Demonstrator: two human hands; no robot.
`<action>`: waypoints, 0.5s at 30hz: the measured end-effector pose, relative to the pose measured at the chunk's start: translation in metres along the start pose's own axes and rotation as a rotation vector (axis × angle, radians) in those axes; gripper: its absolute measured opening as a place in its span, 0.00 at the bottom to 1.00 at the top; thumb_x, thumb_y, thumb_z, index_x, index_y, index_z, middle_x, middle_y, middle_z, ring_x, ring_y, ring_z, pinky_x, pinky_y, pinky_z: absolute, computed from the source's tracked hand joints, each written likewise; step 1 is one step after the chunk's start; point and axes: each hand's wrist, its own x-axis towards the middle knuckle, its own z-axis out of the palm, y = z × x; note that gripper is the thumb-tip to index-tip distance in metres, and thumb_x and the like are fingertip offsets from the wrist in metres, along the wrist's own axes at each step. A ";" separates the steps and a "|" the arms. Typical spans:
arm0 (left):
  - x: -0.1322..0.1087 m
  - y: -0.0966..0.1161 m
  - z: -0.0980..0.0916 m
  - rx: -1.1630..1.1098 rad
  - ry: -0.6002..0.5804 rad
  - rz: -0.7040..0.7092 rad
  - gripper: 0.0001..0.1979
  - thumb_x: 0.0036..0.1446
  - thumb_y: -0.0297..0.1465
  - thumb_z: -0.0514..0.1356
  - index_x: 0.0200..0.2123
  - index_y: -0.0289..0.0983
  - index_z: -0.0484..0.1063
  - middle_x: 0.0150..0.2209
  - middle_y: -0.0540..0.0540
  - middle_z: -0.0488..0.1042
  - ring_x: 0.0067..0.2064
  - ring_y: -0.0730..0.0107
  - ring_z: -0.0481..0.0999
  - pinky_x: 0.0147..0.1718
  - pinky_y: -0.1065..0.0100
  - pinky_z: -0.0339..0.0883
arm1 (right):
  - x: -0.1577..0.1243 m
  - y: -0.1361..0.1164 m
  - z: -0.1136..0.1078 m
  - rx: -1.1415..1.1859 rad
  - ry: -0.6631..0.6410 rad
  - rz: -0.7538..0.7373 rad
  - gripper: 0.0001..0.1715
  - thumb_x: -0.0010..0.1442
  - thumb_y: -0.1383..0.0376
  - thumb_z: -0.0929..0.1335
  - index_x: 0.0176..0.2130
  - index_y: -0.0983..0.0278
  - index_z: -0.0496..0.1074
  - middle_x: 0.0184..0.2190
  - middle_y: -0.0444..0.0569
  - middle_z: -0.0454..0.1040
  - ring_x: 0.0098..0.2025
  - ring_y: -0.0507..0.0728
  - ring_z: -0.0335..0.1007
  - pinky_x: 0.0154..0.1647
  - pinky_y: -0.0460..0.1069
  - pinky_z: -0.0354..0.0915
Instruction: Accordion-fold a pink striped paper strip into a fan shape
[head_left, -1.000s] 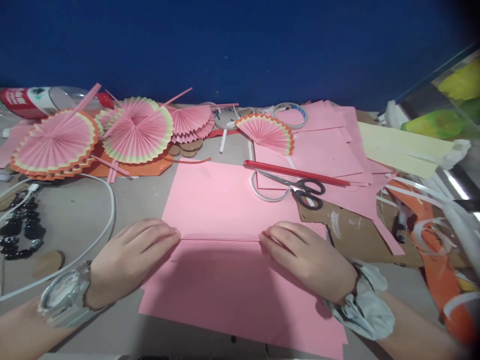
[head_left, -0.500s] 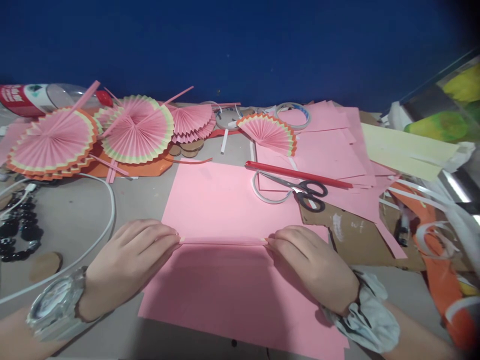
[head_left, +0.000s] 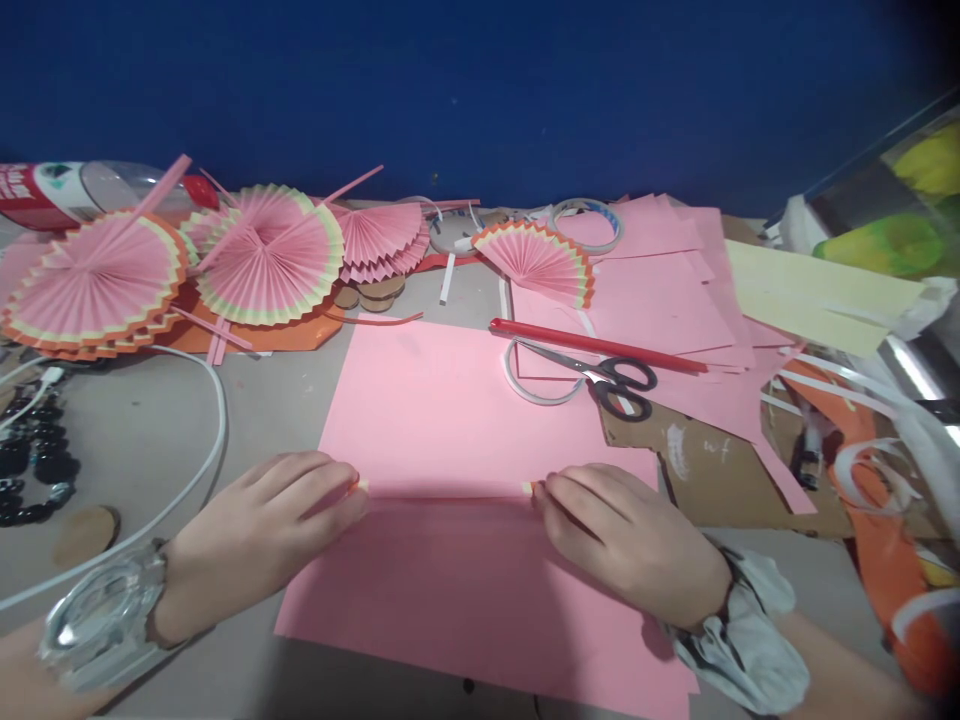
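Note:
A pink paper sheet [head_left: 465, 410] lies flat on the grey table [head_left: 150, 440] in front of me, with a narrow fold raised across its middle. My left hand [head_left: 262, 535] pinches the left end of that fold, fingers pressed together. My right hand [head_left: 626, 535] pinches the right end in the same way. A watch sits on my left wrist and a grey scrunchie on my right wrist.
Several pleated pink paper fans [head_left: 262, 260] lie at the back left beside a bottle [head_left: 67, 190]. Black-handled scissors [head_left: 600, 372], a red stick [head_left: 596, 345] and tape rolls [head_left: 589, 222] rest on loose pink sheets [head_left: 660, 300] at the right. A white cable [head_left: 202, 440] and black beads [head_left: 34, 465] lie left.
Both hands have shifted slightly toward me along the sheet, and the raised fold between the fingertips now sits a little lower. The rest of the table is unchanged.

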 end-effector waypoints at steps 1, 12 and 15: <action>0.002 0.000 0.001 -0.063 -0.011 -0.050 0.13 0.57 0.22 0.49 0.41 0.38 0.69 0.40 0.46 0.70 0.42 0.64 0.68 0.41 0.64 0.62 | 0.000 0.001 0.001 0.045 -0.001 0.008 0.08 0.56 0.77 0.64 0.37 0.69 0.69 0.33 0.52 0.70 0.38 0.57 0.63 0.39 0.54 0.64; 0.025 -0.002 -0.004 -0.475 -0.221 -0.415 0.10 0.60 0.37 0.53 0.42 0.39 0.66 0.42 0.47 0.67 0.44 0.67 0.66 0.45 0.65 0.60 | 0.022 0.007 -0.005 0.681 -0.235 0.536 0.05 0.63 0.63 0.61 0.37 0.62 0.63 0.36 0.46 0.67 0.39 0.54 0.61 0.41 0.52 0.60; 0.024 -0.002 -0.005 -0.484 -0.242 -0.411 0.08 0.60 0.36 0.52 0.38 0.39 0.67 0.40 0.48 0.67 0.43 0.67 0.66 0.44 0.65 0.60 | 0.024 0.005 -0.007 0.677 -0.256 0.547 0.05 0.63 0.63 0.61 0.36 0.62 0.63 0.37 0.47 0.66 0.41 0.55 0.60 0.42 0.52 0.60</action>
